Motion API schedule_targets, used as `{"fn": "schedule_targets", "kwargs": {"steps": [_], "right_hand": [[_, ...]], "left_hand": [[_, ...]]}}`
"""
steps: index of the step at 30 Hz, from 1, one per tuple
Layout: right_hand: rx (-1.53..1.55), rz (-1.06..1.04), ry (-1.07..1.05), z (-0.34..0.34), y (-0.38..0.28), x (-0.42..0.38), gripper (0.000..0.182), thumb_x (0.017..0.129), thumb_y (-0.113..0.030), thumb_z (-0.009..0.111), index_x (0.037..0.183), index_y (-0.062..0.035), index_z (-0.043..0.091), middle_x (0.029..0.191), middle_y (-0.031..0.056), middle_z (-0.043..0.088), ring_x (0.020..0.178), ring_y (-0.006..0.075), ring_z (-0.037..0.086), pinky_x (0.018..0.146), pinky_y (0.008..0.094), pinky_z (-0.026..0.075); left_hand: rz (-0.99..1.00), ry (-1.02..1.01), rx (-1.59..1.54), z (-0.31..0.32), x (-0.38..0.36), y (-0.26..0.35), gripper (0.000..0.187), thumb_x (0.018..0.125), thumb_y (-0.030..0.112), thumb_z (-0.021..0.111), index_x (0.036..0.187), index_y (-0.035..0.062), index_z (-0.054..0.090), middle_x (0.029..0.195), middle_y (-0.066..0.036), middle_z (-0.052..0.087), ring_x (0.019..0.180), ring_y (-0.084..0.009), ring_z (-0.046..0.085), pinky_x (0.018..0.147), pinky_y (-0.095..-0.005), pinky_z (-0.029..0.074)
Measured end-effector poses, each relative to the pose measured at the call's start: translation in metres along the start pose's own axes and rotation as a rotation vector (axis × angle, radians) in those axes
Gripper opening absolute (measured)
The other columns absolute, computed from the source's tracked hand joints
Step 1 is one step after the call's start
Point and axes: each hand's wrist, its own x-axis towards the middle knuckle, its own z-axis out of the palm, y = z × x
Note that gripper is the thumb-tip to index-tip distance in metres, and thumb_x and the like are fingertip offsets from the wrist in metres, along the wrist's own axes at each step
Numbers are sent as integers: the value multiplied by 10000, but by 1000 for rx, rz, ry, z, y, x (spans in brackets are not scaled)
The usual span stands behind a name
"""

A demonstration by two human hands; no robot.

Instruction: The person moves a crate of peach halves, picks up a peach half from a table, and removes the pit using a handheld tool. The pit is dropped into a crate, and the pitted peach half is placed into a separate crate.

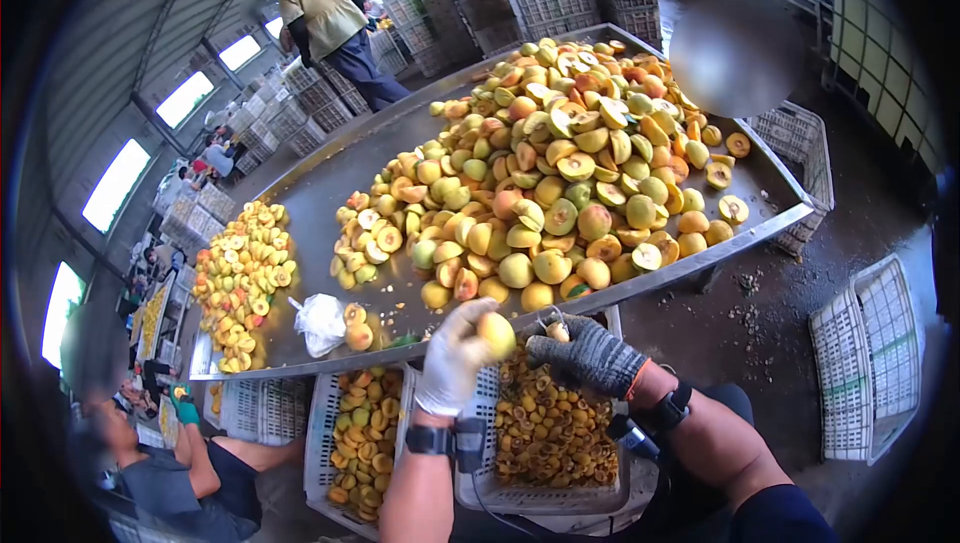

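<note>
My left hand (452,358), in a white glove, is closed around a yellow peach (496,336) at the table's near edge. Close by on the right, my right hand (590,353) wears a grey knitted glove and grips a small tool with a curved metal end (553,325); its handle is mostly hidden by the fingers. Below both hands stands a white crate of peach pits and scraps (550,433). To its left, another crate holds peach halves (362,443). A large heap of peaches, many halved, (540,183) covers much of the metal table (310,193).
A smaller heap of peach halves (245,278) and a white plastic bag (320,325) lie on the table's left part. A seated co-worker (180,473) is at lower left; another person (330,28) stands beyond the table. White crates (868,363) sit on the right floor.
</note>
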Motion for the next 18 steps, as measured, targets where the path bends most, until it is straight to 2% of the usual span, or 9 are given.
{"fn": "schedule_targets", "kwargs": {"steps": [1,2,4,6,8,10,13,14,18], "right_hand": [[1,25,6,4,-1,2,408,906,-402,684,1174,-97,640,784,-12,602,591,76,526,523,242,431],[1,47,9,9,-1,3,455,902,-467,680,1169,-101,648,760,-12,597,569,77,515,510,241,420],[-136,45,-48,13,23,22,556,865,-566,685,1167,-101,649,649,-1,554,532,87,520,465,241,412],[-145,58,-88,18,36,31,536,879,-549,680,1153,-89,645,643,18,565,482,111,531,412,246,411],[33,156,-74,30,6,15,465,917,-484,658,1108,-61,640,661,37,584,438,125,526,363,243,398],[256,32,-59,41,9,16,382,957,-418,624,1029,-43,629,702,46,604,425,117,515,345,248,404],[285,3,-79,54,23,24,356,957,-406,629,1031,-58,633,719,28,608,497,112,551,423,237,427],[239,-73,-61,60,31,31,362,960,-405,627,1047,-55,634,755,17,615,589,99,577,513,233,454],[163,5,-119,71,23,35,333,959,-372,631,1086,-64,644,819,13,637,628,82,563,558,230,458]], "left_hand": [[106,-36,94,11,-15,12,545,781,-25,685,1305,-15,537,1108,-60,633,946,-138,629,829,-273,537],[269,-78,446,15,-25,13,660,751,-1,704,1378,21,500,1213,-122,616,1101,-199,609,946,-311,500],[362,-165,679,19,-40,36,697,748,30,732,1397,24,480,1210,-141,619,1117,-236,612,974,-345,493],[355,-162,666,13,-47,30,754,753,91,780,1422,10,442,1225,-159,615,1162,-277,598,1036,-371,455],[425,75,561,7,-49,6,839,771,244,838,1439,-19,404,1280,-165,594,1225,-268,561,1081,-367,408],[392,116,129,11,-50,-12,958,771,461,810,1446,-55,367,1393,-173,505,1281,-241,494,1102,-361,372],[209,-21,-324,6,-54,-24,919,798,420,807,1455,-34,354,1411,-150,489,1288,-238,484,1111,-373,362],[228,10,-378,6,-56,-24,877,813,374,807,1455,-21,360,1420,-143,482,1292,-236,480,1115,-378,360],[207,89,-481,-5,-62,-37,749,852,377,771,1397,-10,434,1382,-145,526,1242,-239,530,1064,-372,425]]}}
